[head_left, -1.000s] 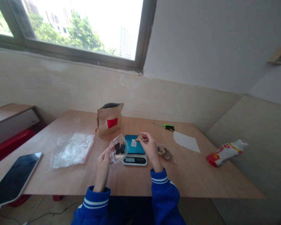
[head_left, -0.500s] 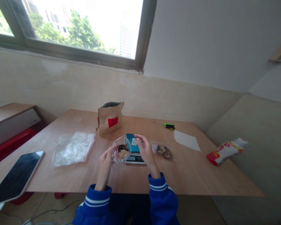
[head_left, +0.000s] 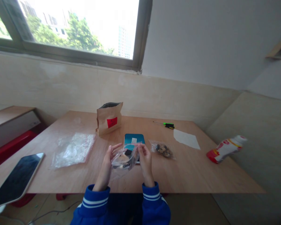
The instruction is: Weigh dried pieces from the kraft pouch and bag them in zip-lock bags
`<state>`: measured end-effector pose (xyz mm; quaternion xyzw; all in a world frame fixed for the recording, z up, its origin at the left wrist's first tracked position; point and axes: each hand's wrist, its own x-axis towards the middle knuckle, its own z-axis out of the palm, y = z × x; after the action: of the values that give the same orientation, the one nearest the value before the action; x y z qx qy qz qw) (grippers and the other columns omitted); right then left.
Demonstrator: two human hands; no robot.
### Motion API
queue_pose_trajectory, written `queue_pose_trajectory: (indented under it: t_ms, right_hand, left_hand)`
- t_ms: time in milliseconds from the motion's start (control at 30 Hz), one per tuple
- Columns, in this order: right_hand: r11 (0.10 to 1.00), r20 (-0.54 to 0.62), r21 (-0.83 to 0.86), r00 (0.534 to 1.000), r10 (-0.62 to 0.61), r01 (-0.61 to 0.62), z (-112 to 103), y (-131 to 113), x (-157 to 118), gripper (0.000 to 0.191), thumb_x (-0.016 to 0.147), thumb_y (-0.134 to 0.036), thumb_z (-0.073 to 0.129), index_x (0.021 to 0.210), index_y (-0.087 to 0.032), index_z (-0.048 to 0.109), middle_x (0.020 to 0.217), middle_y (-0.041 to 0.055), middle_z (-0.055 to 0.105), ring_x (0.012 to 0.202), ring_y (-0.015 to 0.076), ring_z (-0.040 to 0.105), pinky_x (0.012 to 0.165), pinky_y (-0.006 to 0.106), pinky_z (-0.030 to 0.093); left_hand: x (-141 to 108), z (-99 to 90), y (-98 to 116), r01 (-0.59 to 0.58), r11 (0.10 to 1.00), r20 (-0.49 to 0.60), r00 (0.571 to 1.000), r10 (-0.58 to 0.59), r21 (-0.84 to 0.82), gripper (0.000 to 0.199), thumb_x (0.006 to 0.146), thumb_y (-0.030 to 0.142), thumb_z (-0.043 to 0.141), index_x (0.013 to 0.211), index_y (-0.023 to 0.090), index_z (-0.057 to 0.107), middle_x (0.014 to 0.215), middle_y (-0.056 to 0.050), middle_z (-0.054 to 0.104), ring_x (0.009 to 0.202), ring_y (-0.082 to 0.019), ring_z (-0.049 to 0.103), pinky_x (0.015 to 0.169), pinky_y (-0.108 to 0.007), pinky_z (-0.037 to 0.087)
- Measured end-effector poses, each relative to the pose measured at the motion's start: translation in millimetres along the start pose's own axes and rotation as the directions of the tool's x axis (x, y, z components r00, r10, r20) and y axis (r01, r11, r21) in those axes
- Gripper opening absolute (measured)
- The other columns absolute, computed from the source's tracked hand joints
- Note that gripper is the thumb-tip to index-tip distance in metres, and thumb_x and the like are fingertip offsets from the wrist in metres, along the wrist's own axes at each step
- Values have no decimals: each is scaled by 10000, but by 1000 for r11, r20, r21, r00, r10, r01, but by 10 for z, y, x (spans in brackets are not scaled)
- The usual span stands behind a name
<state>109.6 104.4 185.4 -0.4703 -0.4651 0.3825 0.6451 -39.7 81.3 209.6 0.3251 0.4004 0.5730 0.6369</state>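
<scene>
Wooden desk (head_left: 189, 170): right hand (head_left: 145, 164) drawing in over blue scale (head_left: 134, 139), fingers clamping zip bag (head_left: 125, 158); left hand (head_left: 105, 165) splayed, contact unclear.

A tablet (head_left: 16, 179) (green-handled screwdriver (head_left: 169, 126) beyond)
</scene>
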Motion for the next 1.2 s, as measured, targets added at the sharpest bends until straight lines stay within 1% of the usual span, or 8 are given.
queue_pose_trajectory:
  t_ms: [133, 300, 467, 633, 800, 867, 1067, 1200]
  right_hand:
    - [1000, -310, -7, 950, 26, -29, -2, 61, -67, 463, 785, -587, 589, 820, -131, 661, 747, 63, 691, 703, 185, 632, 658, 280, 487]
    - [999, -422, -45, 907, -20, 1, -36, 28, -126, 445, 819, -565, 562, 852, -133, 662, 787, 78, 705, 740, 194, 646, 713, 305, 494]
    - [996, -400, -88, 915, -51, 17, -120, 22, -181, 422, 839, -544, 549, 866, -140, 668, 876, 100, 719, 804, 209, 660, 751, 319, 499]
    - [978, -327, -197, 936, -130, 66, -184, 50, -239, 385, 849, -513, 557, 881, -152, 686, 936, 106, 730, 857, 222, 663, 761, 316, 490]
    - [956, -303, -271, 933, -192, 109, -97, -49, -326, 350, 857, -492, 565, 832, -163, 682, 828, 78, 730, 758, 200, 660, 704, 292, 492]
    - [955, -266, -266, 942, -204, 132, -74, -104, -348, 338, 856, -486, 570, 826, -167, 681, 825, 72, 726, 745, 192, 658, 691, 282, 495]
    - [983, -379, -176, 919, -112, 48, -201, -126, -329, 436, 814, -556, 582, 844, -129, 663, 578, 9, 596, 495, 135, 524, 489, 244, 429]
    - [998, -381, -66, 924, -41, 17, -222, -155, -332, 465, 765, -587, 617, 818, -126, 649, 536, -22, 536, 459, 110, 476, 442, 222, 389]
  left_hand:
    - [-50, 15, 34, -1, 999, 172, 985, -5, 35, 712, 786, 696, 487, 1217, 145, 617, 1157, -158, 692, 1054, -322, 651, 900, -452, 498]
    - [-40, 11, -30, -192, 912, 241, 965, 107, 363, 495, 803, 563, 585, 1111, 192, 701, 1203, -94, 682, 1149, -293, 604, 1025, -429, 423]
    - [30, -18, -141, -309, 820, 145, 951, 273, 483, 483, 862, 535, 495, 1114, 177, 700, 1218, -84, 674, 1200, -260, 575, 1074, -413, 378]
    - [13, -5, -118, -404, 708, 44, 883, 467, 580, 393, 879, 493, 482, 931, 201, 741, 1009, -80, 737, 1009, -245, 656, 907, -355, 486]
    - [-101, 186, -88, -470, 594, 275, 878, 392, 653, 310, 895, 423, 497, 850, 225, 731, 883, -55, 700, 828, -194, 661, 745, -276, 501]
    - [-132, 246, -96, -488, 581, 306, 870, 387, 652, 306, 897, 417, 495, 839, 225, 725, 869, -50, 696, 808, -184, 659, 724, -263, 498]
    - [-180, 188, -59, -252, 716, -181, 865, 469, 651, 400, 829, 541, 532, 701, 193, 681, 521, 3, 608, 440, -144, 560, 432, -232, 412]
    - [-183, 135, 7, -250, 759, -178, 884, 432, 602, 422, 817, 563, 533, 712, 179, 671, 493, 8, 580, 421, -133, 537, 398, -222, 378]
